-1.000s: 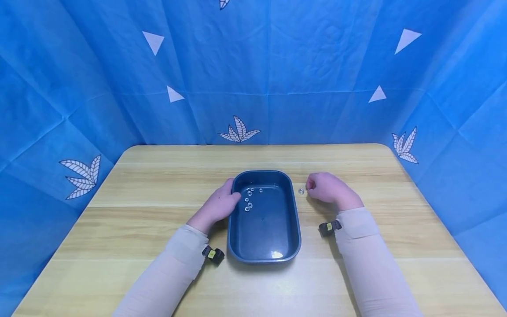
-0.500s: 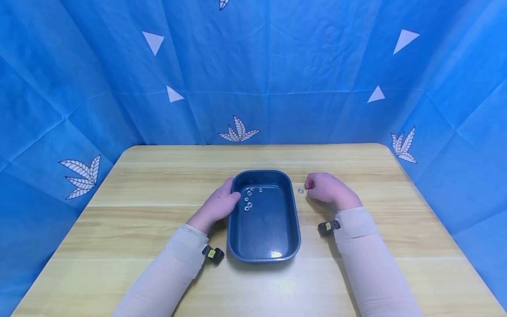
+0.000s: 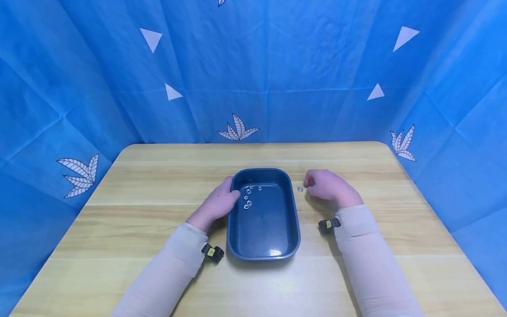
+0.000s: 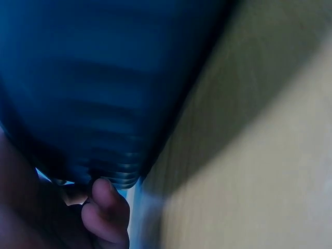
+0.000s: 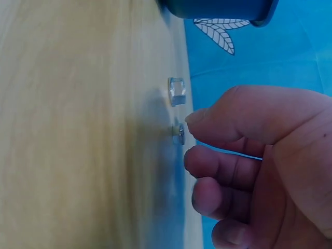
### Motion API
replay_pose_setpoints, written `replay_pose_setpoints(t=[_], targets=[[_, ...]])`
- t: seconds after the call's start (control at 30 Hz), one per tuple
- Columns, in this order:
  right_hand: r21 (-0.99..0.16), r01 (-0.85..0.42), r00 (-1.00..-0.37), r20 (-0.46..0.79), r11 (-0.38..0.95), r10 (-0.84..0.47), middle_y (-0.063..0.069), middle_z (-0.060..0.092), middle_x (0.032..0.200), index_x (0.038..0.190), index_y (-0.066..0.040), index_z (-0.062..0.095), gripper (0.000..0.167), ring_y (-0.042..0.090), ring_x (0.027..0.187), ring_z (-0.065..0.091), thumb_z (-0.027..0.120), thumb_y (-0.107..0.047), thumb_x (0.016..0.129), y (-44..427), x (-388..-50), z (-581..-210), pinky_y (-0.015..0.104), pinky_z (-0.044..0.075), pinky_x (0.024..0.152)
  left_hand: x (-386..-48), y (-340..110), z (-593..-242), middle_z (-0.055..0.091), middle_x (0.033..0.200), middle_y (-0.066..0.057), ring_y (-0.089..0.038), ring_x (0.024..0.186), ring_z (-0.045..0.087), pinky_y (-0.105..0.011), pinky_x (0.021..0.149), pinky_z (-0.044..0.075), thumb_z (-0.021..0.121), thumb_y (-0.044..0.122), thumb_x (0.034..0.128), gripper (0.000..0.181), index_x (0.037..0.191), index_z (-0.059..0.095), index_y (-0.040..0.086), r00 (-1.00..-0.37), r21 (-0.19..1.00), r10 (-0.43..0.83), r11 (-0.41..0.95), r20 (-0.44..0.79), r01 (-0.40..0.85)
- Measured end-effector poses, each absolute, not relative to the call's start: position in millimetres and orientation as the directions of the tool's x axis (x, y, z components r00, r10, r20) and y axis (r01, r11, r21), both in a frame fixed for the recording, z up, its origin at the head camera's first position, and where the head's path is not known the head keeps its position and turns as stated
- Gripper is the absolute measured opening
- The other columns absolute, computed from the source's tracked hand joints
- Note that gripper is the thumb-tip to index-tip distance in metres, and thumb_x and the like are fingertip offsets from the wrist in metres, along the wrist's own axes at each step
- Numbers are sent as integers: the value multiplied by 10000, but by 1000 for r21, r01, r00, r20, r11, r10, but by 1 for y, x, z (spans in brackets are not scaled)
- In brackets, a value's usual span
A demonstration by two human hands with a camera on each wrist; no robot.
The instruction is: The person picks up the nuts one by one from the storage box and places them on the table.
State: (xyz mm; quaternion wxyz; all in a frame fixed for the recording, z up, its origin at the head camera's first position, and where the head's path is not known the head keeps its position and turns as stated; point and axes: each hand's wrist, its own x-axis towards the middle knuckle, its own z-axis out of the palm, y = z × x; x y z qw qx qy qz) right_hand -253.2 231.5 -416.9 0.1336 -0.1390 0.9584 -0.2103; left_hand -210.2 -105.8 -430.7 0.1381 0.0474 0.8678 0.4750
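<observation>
A dark blue plastic tray [image 3: 263, 231] is in the middle of the head view. My left hand [image 3: 218, 203] grips its left wall, thumb over the rim and fingers outside. Several small shiny metal nuts [image 3: 249, 203] lie inside, mostly toward the left wall. To the right of the tray, my right hand [image 3: 326, 187] is low over the table with its fingers bent. In the right wrist view, one small nut [image 5: 179, 134] sits just beyond the tips of the thumb and index finger, which are apart. A larger hex nut [image 5: 177, 92] lies on the table nearby.
The light wooden table [image 3: 158, 176] reaches back to a blue patterned curtain [image 3: 309, 66], which also hangs at both sides. Each wrist wears a small black camera; the left one [image 3: 214, 253] is beside the tray's left wall.
Both hands, the tray and the nuts keep their places. Only the head view has shifted slightly.
</observation>
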Motion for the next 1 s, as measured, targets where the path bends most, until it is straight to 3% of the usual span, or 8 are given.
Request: replay_pose_setpoints(t=[0.33, 0.73, 1.0], targets=[[-427, -252, -933, -130, 869, -334, 48, 637, 875, 991, -132, 645, 93, 250, 799, 579, 653, -191, 919, 227, -249, -400, 429, 495, 748, -214, -107, -433, 475, 1493, -83, -305, 1318, 469, -600, 1094, 361, 422, 288, 1022, 499, 1497, 376, 142, -961, 831, 220, 556, -168, -18], [-410, -301, -929, -79, 861, -362, 34, 578, 773, 1001, -109, 644, 132, 214, 678, 529, 649, -131, 871, 216, -238, -379, 386, 459, 647, -214, -107, -434, 461, 1510, -89, -325, 1339, 460, -618, 1100, 348, 419, 293, 1027, 518, 1519, 353, 145, -957, 838, 227, 545, -182, -30], [-376, -332, -925, -52, 865, -377, 12, 550, 713, 999, -143, 636, 127, 197, 621, 508, 687, -182, 889, 202, -224, -357, 379, 441, 617, -214, -108, -436, 449, 1524, -89, -330, 1356, 445, -626, 1102, 339, 419, 293, 1028, 523, 1525, 347, 148, -957, 838, 224, 544, -185, -35]])
